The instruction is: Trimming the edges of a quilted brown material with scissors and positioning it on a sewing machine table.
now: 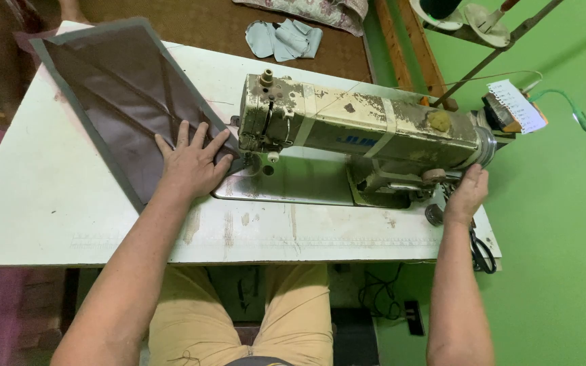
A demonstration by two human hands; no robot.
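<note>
- The left hand [191, 163] lay flat on the brown cloth [120, 88], fingers spread open and pressing it down, seemingly to keep it steady near the needle.
- The cloth, edged in grey, stretched away across the white surface [49, 196] to the far left corner, its near end touching the sewing machine [361, 129].
- The right hand [468, 193] sat at the machine's right end, by the handwheel [486, 146]; I could not tell whether its fingers were closed on anything.
- Black scissors [481, 252] lay at the surface's right edge, close by that hand.
- Pale blue cloth pieces [283, 39] rested on the brown floor beyond.
</note>
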